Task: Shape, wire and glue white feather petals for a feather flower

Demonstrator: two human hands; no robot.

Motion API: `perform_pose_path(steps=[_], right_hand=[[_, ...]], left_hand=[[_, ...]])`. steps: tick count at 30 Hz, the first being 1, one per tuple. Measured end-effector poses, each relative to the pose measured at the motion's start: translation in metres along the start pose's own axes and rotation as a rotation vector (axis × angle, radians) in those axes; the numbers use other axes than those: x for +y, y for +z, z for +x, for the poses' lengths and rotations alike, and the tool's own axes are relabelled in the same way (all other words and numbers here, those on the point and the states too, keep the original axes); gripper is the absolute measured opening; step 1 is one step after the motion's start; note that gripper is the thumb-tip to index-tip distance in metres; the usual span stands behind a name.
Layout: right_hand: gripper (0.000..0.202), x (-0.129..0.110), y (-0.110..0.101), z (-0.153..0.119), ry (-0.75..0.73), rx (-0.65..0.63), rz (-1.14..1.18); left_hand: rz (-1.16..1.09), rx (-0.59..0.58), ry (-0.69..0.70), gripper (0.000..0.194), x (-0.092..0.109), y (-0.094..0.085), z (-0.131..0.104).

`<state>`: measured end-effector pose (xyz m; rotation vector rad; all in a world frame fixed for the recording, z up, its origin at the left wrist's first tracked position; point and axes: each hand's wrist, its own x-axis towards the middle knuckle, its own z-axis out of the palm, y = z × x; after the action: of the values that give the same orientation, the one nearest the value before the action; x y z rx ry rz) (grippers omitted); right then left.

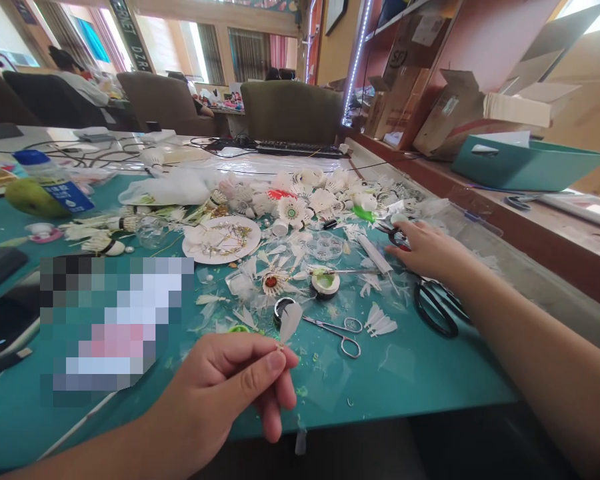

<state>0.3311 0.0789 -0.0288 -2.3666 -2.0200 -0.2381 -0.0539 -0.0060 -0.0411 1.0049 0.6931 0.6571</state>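
Observation:
My left hand (235,380) is near the table's front edge, thumb and forefinger pinching the base of a small white feather piece (291,323) that points upward. Farther off on the right, my right hand (425,247) has its fingers at a dark tool with a bit of red (396,237); the fingers partly hide it, so its kind is unclear. Below that hand lie large black-handled scissors (435,310). Small metal scissors (351,348) rest in the middle, beside a fan of trimmed white feathers (379,321). Behind the held feather is a small round black container (283,308).
A round pot of green paste (325,283) has a thin stick across it. Shuttlecocks (291,211) are heaped at the back. A white plate (193,252) bears wire bits. A bottle (30,163) and green fruit (35,197) stand left; a teal bin (530,165) sits right.

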Motion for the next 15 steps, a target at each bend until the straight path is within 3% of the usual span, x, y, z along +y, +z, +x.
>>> perform_pose_path(steps=[6,10,13,15], right_hand=[[0.064,0.004,0.006,0.002,-0.013,0.010,0.021],[0.057,-0.001,-0.002,0.000,-0.072,0.100,0.094],[0.046,-0.016,-0.017,-0.009,-0.214,0.222,0.187],[0.040,-0.029,-0.026,-0.018,-0.390,0.249,0.253]], left_hand=[[-0.040,-0.005,-0.023,0.026,0.002,0.003,0.002],[-0.047,-0.014,-0.033,0.026,0.001,0.002,0.001],[-0.018,-0.005,-0.004,0.025,-0.001,0.000,0.000],[0.011,-0.004,0.022,0.023,-0.002,-0.001,-0.001]])
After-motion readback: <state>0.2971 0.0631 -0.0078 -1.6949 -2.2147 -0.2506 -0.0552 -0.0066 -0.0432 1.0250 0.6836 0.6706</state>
